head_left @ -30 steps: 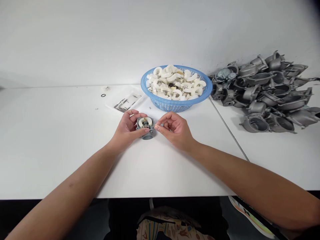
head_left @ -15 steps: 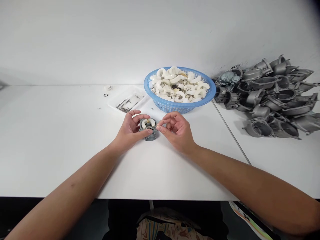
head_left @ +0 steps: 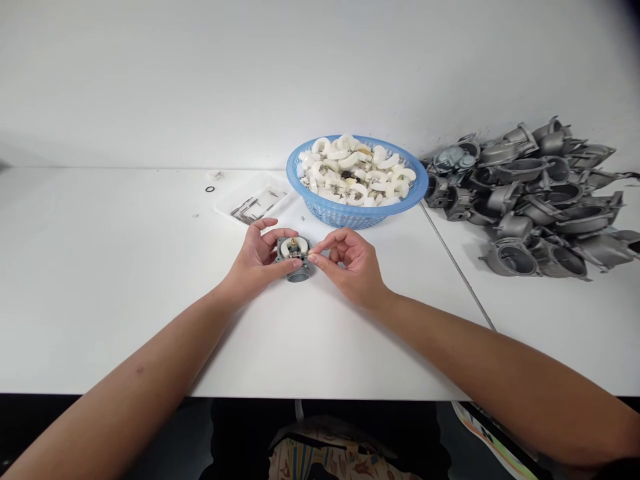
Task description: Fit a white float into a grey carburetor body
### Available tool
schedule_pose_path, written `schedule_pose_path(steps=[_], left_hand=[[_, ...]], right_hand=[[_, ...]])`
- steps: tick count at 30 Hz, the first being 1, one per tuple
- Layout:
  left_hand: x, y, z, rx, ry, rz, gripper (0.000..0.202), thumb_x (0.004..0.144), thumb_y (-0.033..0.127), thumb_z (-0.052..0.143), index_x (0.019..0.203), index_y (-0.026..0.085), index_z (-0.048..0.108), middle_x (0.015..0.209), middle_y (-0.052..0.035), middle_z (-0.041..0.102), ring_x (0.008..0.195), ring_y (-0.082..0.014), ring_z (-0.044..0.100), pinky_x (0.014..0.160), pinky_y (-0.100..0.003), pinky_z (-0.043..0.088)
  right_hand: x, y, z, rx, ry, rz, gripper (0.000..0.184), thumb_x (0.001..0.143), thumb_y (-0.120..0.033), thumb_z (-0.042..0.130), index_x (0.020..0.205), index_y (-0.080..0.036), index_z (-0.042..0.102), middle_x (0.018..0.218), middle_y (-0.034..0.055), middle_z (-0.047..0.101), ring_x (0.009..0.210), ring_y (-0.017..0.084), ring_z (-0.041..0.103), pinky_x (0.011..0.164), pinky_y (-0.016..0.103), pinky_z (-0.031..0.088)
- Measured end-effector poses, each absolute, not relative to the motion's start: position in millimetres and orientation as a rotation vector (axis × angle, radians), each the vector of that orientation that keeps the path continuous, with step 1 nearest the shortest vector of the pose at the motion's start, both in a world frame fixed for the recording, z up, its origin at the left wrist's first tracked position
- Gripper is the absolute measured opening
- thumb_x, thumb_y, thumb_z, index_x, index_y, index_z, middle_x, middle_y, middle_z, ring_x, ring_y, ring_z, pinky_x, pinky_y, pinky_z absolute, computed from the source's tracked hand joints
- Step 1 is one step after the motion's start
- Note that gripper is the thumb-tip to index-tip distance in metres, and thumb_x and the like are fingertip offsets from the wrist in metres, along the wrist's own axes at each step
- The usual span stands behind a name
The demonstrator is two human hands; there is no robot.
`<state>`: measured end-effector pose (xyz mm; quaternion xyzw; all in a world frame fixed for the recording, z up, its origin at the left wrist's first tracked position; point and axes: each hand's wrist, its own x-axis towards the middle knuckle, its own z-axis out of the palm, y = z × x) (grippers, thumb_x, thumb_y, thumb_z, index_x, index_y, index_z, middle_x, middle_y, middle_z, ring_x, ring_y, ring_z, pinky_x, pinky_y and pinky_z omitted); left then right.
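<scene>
The left hand [head_left: 257,257] is curled around a grey die-cast carburetor body [head_left: 299,272], its thumb across the near side and its fingers rising behind the far left edge. The body sits in that grip just above the table, its round bore facing the observer's side. A white curved float [head_left: 286,248] and a small brass pin [head_left: 293,241] are visible on its upper face.

The right hand [head_left: 350,263] is partly closed, with thumb and forefinger pinched together at the body's right edge. Whether those fingertips [head_left: 311,257] hold a small part cannot be determined.

Beyond the hands, on the white table [head_left: 125,280], are a blue plastic basket [head_left: 358,219] of white curved floats [head_left: 350,170], a clear tray [head_left: 255,203] of metal pins [head_left: 243,212], and a black rubber O-ring [head_left: 210,189]. Further right lies a pile of unfinished grey carburetor bodies [head_left: 530,193].
</scene>
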<state>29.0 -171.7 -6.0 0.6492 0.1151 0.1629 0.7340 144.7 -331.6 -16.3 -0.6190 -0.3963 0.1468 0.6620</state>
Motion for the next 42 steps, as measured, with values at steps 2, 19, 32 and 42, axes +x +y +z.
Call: schedule_pose_path(steps=[2, 19, 32, 42], left_hand=[[28.9, -171.4, -6.1, 1.426, 0.246, 0.353, 0.070, 0.071, 0.020, 0.084, 0.122, 0.030, 0.037, 0.123, -0.0028, 0.059, 0.079, -0.0101, 0.060, 0.071, -0.028, 0.055], [28.9, -167.4, -4.5, 1.417, 0.192, 0.310, 0.066, 0.073, 0.014, 0.082, 0.121, 0.026, 0.039, 0.125, -0.0034, 0.057, 0.087, -0.0107, 0.058, 0.069, -0.025, 0.054], [26.0, -167.6, -4.4, 1.447, 0.204, 0.287, 0.067, 0.075, 0.021, 0.083, 0.123, 0.029, 0.037, 0.127, -0.0029, 0.057, 0.089, -0.0118, 0.059, 0.077, -0.031, 0.053], [25.7, -168.1, -2.0, 1.492, 0.239, 0.282, 0.061, 0.075, 0.022, 0.083, 0.119, 0.026, 0.040, 0.128, -0.0040, 0.058, 0.091, -0.0126, 0.058, 0.079, -0.032, 0.051]], right_hand=[[143.9, -331.8, -15.8, -1.408, -0.909, 0.306, 0.019, 0.084, -0.029, 0.076, 0.089, -0.021, 0.060, 0.088, 0.0012, 0.071, 0.056, 0.009, 0.044, 0.053, 0.027, 0.036], [144.3, -330.4, -14.5, -1.421, -0.911, 0.180, 0.026, 0.077, -0.025, 0.083, 0.086, -0.021, 0.059, 0.084, 0.0005, 0.075, 0.047, 0.006, 0.020, 0.043, 0.025, 0.023], [143.0, -335.9, -13.6, -1.534, -1.026, 0.026, 0.013, 0.080, -0.021, 0.078, 0.083, -0.021, 0.066, 0.084, 0.0000, 0.073, 0.046, 0.006, 0.038, 0.049, 0.025, 0.039], [143.0, -336.3, -16.4, -1.542, -1.287, -0.309, 0.011, 0.086, -0.013, 0.069, 0.090, -0.023, 0.064, 0.089, -0.0029, 0.077, 0.046, 0.007, 0.051, 0.046, 0.024, 0.042]])
